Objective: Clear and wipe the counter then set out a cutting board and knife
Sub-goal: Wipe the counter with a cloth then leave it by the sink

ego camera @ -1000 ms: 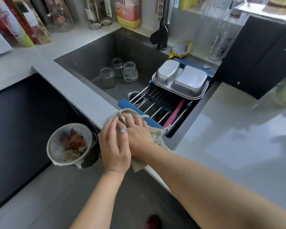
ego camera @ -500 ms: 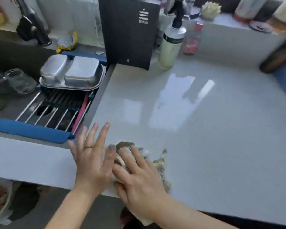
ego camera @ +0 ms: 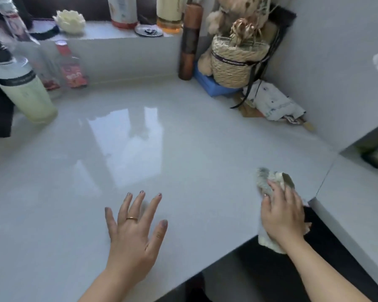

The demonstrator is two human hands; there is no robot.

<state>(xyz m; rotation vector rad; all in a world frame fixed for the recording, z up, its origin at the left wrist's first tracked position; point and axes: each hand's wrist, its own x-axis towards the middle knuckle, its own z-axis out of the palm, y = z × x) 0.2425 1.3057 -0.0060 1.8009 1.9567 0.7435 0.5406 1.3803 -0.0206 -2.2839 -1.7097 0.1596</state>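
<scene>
The counter gleams wet. The hands have parted — right hand now presses the cloth at the near right corner, left hand splayed empty — wiping nearly finished; no board or knife visible.

Left hand flat, palm down, fingers spread wide, a ring on one finger, right hand well apart at near right, palm down, fingers apparently curled, slightly blurred, both forearms bare
</scene>
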